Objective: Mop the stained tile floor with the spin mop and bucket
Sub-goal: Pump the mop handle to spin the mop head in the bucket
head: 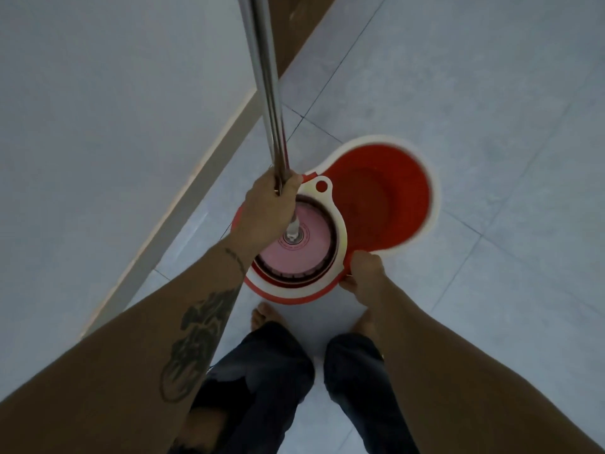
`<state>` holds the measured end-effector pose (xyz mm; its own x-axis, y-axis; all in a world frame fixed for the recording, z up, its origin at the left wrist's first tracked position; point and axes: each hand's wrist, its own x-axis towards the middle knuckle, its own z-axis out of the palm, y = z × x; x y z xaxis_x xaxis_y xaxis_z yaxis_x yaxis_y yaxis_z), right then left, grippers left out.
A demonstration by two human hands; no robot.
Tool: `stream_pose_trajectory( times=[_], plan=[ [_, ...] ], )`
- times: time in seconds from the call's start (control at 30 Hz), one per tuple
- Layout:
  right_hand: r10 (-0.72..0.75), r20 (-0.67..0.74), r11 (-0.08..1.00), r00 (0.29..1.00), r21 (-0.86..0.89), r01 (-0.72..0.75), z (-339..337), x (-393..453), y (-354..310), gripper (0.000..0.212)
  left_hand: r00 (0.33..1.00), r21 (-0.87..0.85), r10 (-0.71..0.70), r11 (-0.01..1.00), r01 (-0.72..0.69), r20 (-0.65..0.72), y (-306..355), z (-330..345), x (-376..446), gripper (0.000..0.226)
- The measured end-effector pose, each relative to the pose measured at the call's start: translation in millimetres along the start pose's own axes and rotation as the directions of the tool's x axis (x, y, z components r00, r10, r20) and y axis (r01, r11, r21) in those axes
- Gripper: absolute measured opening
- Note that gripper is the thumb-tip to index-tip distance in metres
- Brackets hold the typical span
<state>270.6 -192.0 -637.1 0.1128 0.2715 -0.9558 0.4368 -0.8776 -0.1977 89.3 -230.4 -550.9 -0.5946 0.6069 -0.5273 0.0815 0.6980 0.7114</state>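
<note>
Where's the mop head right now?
In the head view it sits in the spinner basket at the near end of the red bucket, below the left hand gripping the mop pole; the right hand holds the bucket's rim.

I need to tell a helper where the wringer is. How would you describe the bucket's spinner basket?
Find the red bucket on the tile floor. The spinner basket is the white-ringed round compartment nearest the feet. Unlike the open red compartment beside it, it holds the pink mop head.
</note>
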Motion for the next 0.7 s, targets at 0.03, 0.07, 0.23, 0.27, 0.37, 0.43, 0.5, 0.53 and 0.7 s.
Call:
stream_pose_trajectory(
  times=[0.03,0.07,0.23,0.27,0.37,0.43,0.5,0.53,0.7],
  plan=[
    [-0.012,-0.014,1.000,1.000,-0.010,0.011,0.7,3.8,0.8,0.027,1.000,0.001,0.011,1.000,-0.011,-0.014,-1.8,0.9,1.3,0.022],
    [-0.019,-0.021,1.000,1.000,-0.021,0.018,0.7,7.7,1.6,0.026,0.999,0.009,0.021,1.000,-0.021,-0.028,-2.6,1.1,2.2,0.022],
    [-0.062,-0.039,0.998,0.997,-0.008,0.062,10.7,12.6,1.0,0.026,0.996,0.005,0.051,0.999,-0.051,-0.075,-1.6,-5.6,10.6,0.022],
    [-0.074,-0.037,0.997,0.997,0.004,0.074,14.8,12.9,-0.8,0.026,0.995,0.007,0.057,0.998,-0.057,-0.078,-1.3,-8.3,14.8,0.019],
    [-0.096,-0.030,0.994,0.995,0.051,0.097,27.8,13.8,-10.2,0.029,0.992,0.012,0.087,0.996,-0.086,-0.092,1.5,-16.6,30.2,0.013],
    [-0.100,-0.021,0.989,0.995,0.105,0.102,37.4,15.0,-20.0,0.031,0.989,0.022,0.105,0.994,-0.103,-0.104,5.0,-22.5,42.4,0.013],
    [-0.102,-0.013,0.984,0.995,0.147,0.103,46.9,14.1,-32.5,0.031,0.986,0.017,0.118,0.993,-0.117,-0.116,9.3,-28.5,55.3,0.015],
    [-0.104,-0.005,0.980,0.995,0.168,0.104,51.4,14.2,-39.1,0.032,0.984,0.016,0.126,0.992,-0.125,-0.125,11.5,-31.9,61.5,0.017],
    [-0.124,0.066,0.968,0.990,0.229,0.106,70.5,15.1,-71.6,0.034,0.977,0.039,0.145,0.989,-0.141,-0.157,22.0,-48.3,94.5,0.021]
  ],
)
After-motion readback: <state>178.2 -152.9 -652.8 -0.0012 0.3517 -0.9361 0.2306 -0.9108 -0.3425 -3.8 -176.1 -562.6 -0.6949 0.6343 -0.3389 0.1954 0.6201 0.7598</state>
